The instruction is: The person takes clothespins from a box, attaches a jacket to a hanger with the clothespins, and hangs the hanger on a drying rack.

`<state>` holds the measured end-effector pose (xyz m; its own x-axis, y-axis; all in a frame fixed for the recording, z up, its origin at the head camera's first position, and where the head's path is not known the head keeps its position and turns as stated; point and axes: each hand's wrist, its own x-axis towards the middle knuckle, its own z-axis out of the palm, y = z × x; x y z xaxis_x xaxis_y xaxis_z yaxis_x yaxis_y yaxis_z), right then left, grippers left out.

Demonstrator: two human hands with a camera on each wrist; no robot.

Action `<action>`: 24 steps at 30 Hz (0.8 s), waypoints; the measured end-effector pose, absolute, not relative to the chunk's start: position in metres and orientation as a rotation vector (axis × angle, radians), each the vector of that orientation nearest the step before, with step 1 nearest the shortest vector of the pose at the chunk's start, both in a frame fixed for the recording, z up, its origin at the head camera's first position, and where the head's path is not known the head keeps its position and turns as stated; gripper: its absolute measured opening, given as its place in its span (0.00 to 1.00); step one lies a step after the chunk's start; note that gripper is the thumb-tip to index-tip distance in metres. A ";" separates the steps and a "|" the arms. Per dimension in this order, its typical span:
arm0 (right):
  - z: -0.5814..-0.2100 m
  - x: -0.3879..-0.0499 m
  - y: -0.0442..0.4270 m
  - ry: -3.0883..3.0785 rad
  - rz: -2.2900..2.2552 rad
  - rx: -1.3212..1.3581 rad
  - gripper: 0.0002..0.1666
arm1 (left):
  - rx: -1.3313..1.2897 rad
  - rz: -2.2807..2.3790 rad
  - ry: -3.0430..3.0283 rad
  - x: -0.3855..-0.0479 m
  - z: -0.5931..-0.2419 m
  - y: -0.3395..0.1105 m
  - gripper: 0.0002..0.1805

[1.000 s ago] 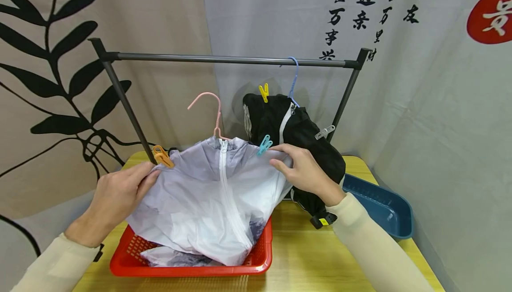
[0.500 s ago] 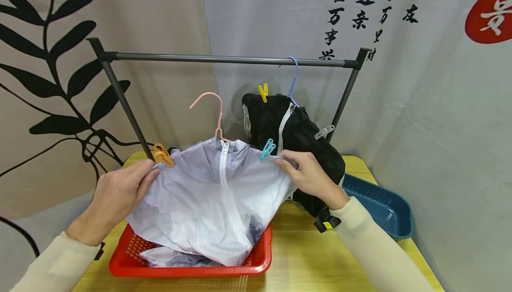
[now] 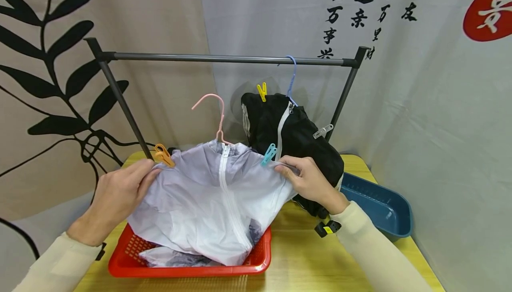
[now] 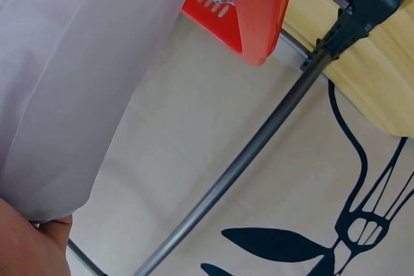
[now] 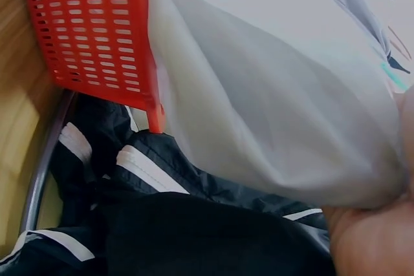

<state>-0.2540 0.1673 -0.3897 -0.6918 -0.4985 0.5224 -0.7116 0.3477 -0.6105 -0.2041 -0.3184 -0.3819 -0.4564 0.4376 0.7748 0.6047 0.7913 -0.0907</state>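
A pale lilac-and-white zip jacket [image 3: 192, 198] hangs on a pink hanger [image 3: 221, 118], its lower part over a red basket [image 3: 188, 272]. My left hand [image 3: 116, 196] pinches the jacket's left shoulder, beside an orange clothespin [image 3: 163, 155] clipped there. At the other shoulder my right hand [image 3: 310, 181] pinches the fabric between thumb and fingers, just right of a light-blue clothespin [image 3: 269, 154]. In the left wrist view, the hand [image 4: 32, 244] holds the cloth's edge. The right wrist view shows the sleeve fabric [image 5: 278, 95] bunched at the hand [image 5: 375, 237].
Behind stands a grey metal rack [image 3: 224, 59]. From its bar a black jacket [image 3: 304, 141] hangs on a blue hanger [image 3: 293, 78], with a yellow clothespin [image 3: 262, 92] and a clear one [image 3: 323, 130]. A blue tray [image 3: 376, 203] sits at the right of the wooden table [image 3: 304, 256].
My right hand has shifted slightly right and down, drawing the jacket's shoulder outward. The blue clothespin and pink hanger moved a little right with it. My left hand stays nearly still.
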 end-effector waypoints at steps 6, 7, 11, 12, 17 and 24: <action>-0.395 -0.252 0.167 -2.285 1.223 1.093 0.08 | -0.775 -0.223 -2.106 -0.207 -0.384 -0.317 0.31; -0.395 -0.252 0.166 -2.266 1.212 1.091 0.07 | -0.772 -0.230 -2.108 -0.207 -0.384 -0.316 0.31; -0.398 -0.251 0.166 -2.209 1.177 1.073 0.07 | -0.756 -0.267 -2.126 -0.206 -0.384 -0.316 0.32; -0.398 -0.250 0.166 -2.200 1.173 1.070 0.08 | -0.749 -0.282 -2.136 -0.205 -0.384 -0.316 0.32; -0.400 -0.248 0.167 -2.154 1.156 1.070 0.08 | -0.691 -0.354 -2.204 -0.201 -0.385 -0.318 0.17; -0.403 -0.244 0.168 -2.087 1.139 1.047 0.10 | -0.536 -0.447 -2.284 -0.194 -0.388 -0.325 0.27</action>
